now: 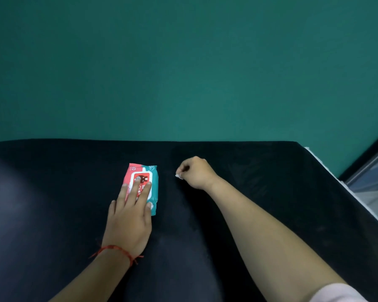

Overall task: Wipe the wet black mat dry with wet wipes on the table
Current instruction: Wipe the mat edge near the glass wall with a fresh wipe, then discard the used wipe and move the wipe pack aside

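Fingers (138,188) of the left hand (127,221) press flat on a pack of wipes (149,171) atop the black mat (271,192); the right hand (196,173) curls nearby, with any contents impossible to tell.

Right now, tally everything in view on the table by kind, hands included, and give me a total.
black mat: 1
wipes pack: 1
hands: 2 (left hand flat on the pack, right hand curled on the mat beside it)
red string bracelet: 1, on the left wrist
Total: 5
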`<control>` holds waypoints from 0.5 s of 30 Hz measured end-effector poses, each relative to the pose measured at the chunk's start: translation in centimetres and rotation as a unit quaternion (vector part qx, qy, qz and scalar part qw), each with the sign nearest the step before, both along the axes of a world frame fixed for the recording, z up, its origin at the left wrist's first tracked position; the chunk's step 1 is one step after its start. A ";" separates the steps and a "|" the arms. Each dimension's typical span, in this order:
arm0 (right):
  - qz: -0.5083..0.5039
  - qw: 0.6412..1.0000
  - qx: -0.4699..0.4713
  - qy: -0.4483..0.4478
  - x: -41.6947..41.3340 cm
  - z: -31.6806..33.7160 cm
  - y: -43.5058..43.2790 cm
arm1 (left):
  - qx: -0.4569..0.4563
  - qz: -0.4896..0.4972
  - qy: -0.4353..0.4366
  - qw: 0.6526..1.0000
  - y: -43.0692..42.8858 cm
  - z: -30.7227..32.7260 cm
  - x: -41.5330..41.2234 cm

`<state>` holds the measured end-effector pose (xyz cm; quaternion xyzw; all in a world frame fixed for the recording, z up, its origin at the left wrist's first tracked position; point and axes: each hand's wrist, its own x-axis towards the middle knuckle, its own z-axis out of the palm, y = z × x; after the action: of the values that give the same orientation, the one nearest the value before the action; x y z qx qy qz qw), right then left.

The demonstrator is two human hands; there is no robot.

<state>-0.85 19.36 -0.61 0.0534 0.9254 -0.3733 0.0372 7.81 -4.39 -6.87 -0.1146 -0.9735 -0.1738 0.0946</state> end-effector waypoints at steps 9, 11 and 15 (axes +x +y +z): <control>-0.054 0.893 -0.445 -0.049 10.6 1.9 -5.0 | 0.075 -0.049 -0.031 0.996 0.2 5.4 2.2; -0.060 0.873 -0.481 -0.055 12.0 2.7 -6.3 | 0.237 -0.079 -0.108 0.962 -0.2 7.8 3.6; -0.037 0.861 -0.507 -0.035 14.2 5.1 -9.9 | 0.374 -0.106 -0.123 0.913 -2.4 11.3 6.8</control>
<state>13.39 9.42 4.52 0.0742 0.6039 -0.7898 0.0777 14.61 -6.79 4.47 -0.1513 -0.8231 -0.5473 -0.0092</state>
